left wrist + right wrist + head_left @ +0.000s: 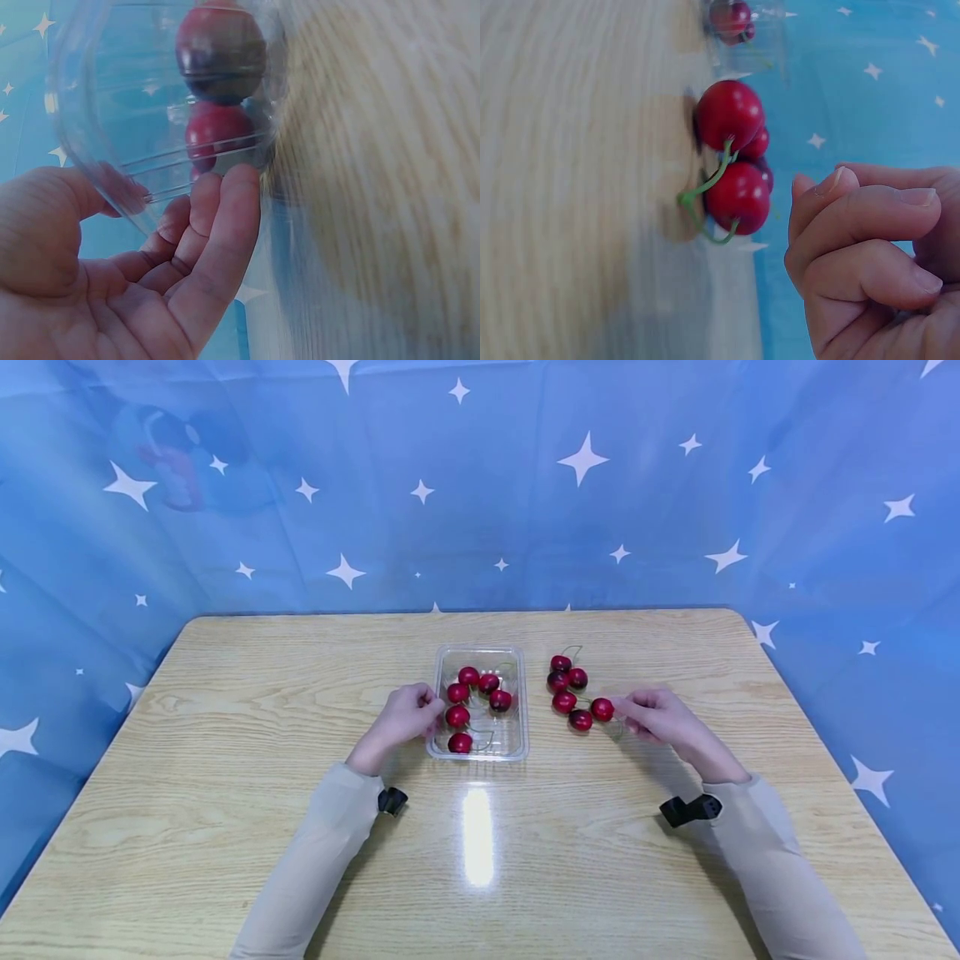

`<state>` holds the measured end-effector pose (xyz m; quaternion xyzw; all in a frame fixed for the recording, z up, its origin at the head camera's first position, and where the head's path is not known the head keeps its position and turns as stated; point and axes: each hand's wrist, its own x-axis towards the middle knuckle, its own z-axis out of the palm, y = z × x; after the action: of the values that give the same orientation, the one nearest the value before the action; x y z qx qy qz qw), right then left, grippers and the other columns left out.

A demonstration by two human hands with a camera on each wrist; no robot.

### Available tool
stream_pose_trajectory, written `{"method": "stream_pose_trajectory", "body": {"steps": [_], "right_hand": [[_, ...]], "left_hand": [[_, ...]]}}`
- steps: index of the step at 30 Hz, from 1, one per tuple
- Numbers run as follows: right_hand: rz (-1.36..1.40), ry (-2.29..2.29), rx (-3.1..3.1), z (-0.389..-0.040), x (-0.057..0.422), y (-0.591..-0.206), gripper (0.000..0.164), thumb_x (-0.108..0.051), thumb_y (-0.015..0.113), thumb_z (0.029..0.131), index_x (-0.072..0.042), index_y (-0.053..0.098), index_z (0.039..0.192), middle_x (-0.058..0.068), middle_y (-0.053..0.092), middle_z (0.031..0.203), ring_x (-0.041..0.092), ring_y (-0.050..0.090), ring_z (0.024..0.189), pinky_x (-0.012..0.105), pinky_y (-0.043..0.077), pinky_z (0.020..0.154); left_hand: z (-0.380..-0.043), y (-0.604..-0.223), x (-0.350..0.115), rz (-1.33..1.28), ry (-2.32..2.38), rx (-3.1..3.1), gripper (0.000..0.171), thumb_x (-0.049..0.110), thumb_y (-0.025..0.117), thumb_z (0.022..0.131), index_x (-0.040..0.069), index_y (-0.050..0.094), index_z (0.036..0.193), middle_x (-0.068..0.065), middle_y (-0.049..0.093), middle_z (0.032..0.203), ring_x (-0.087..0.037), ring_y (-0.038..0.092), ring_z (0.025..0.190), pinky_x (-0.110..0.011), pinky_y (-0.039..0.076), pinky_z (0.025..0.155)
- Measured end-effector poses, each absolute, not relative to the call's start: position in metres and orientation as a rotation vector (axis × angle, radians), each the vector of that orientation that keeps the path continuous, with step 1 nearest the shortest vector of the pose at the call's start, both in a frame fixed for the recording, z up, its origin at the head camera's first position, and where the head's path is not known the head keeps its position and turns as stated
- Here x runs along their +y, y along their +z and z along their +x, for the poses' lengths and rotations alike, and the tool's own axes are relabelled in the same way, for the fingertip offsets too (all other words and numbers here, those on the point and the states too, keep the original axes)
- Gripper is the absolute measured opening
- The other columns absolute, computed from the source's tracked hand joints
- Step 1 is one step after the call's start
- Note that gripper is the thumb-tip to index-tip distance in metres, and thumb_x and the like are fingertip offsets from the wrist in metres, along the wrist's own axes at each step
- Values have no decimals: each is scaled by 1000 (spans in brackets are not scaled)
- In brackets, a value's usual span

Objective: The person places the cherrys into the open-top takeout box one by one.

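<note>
A clear plastic box (516, 747) stands on the table with several dark red cherries (457, 717) inside. My left hand (407, 714) pinches its left wall; in the left wrist view the thumb is on one side of the clear plastic and the fingers lie along the other. To the right of the box is a loose group of several cherries (565, 702) with green stems (724, 176). My right hand (654, 717) is beside the rightmost cherry (602, 709). In the right wrist view its fingers (862, 217) are loosely bent, with nothing visible in them and a gap to the cherries.
The wooden table (247, 718) reaches back to a blue curtain (480, 527) printed with white stars. A bright light reflection lies on the tabletop in front of the box. Each wrist has a black strap-on device (690, 810).
</note>
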<state>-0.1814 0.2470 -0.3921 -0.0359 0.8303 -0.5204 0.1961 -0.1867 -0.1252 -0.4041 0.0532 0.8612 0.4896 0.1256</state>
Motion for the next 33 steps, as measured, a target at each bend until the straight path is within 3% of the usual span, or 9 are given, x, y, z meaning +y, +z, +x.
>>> {"method": "stream_pose_trajectory", "body": {"steps": [5, 15, 23, 33], "right_hand": [[-98, -1449, 2339, -181, 253, -398, 34, -22, 52, 96, 7, 53, 78, -3, 48, 57, 5, 32, 42, 20, 27, 40], [-50, -1420, 2356, -182, 262, -407, 29, -18, 56, 94, 10, 55, 89, -2, 50, 60, 4, 35, 42, 19, 28, 40], [-21, -1396, 2367, -183, 264, -411, 18, -14, 58, 91, 3, 57, 88, -2, 50, 61, 4, 37, 44, 18, 29, 40], [-10, -1342, 2345, -182, 264, -412, 22, -16, 60, 91, 6, 61, 91, -2, 51, 60, 4, 38, 43, 18, 29, 41]], "left_hand": [[-187, -404, -125, 152, 1423, 2513, 13, 11, 49, 91, 2, 53, 82, -4, 54, 60, -18, 52, 53, -24, 40, 50], [-189, -404, -126, 157, 1435, 2502, 13, 11, 49, 91, 2, 52, 82, -6, 54, 60, -22, 53, 54, -24, 39, 50], [-188, -404, -125, 151, 1439, 2495, 13, 10, 48, 91, 2, 52, 82, -6, 54, 60, -21, 52, 54, -24, 39, 50], [-187, -403, -126, 163, 1423, 2517, 12, 9, 48, 90, 2, 52, 81, -5, 54, 59, -19, 53, 53, -24, 40, 50]]}}
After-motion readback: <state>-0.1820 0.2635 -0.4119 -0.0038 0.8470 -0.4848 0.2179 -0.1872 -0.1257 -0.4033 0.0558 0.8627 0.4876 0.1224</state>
